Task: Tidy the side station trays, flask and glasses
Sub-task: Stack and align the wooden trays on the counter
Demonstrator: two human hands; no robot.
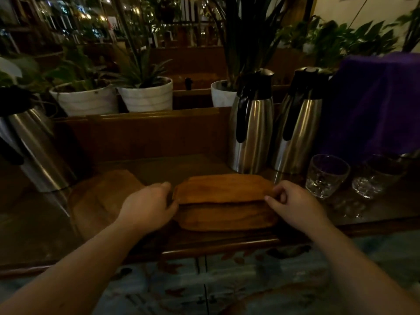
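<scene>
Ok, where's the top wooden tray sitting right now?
In the head view, centre of the counter: the top wooden tray lies on a second tray, held between the left hand and right hand, just in front of the steel flasks.

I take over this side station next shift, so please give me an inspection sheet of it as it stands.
Surface: dark wooden counter, dimly lit, with a raised back panel.
Job's things: two wooden trays stacked, the top one offset toward the back; a third tray lies left; two steel flasks upright behind, another flask at far left; two glasses at right.
Clutter: purple cloth draped over something at right.
Grippers: left hand and right hand grip the ends of the top tray.
Cables: nothing seen.
Surroundings: potted plants behind; patterned floor below.
</scene>
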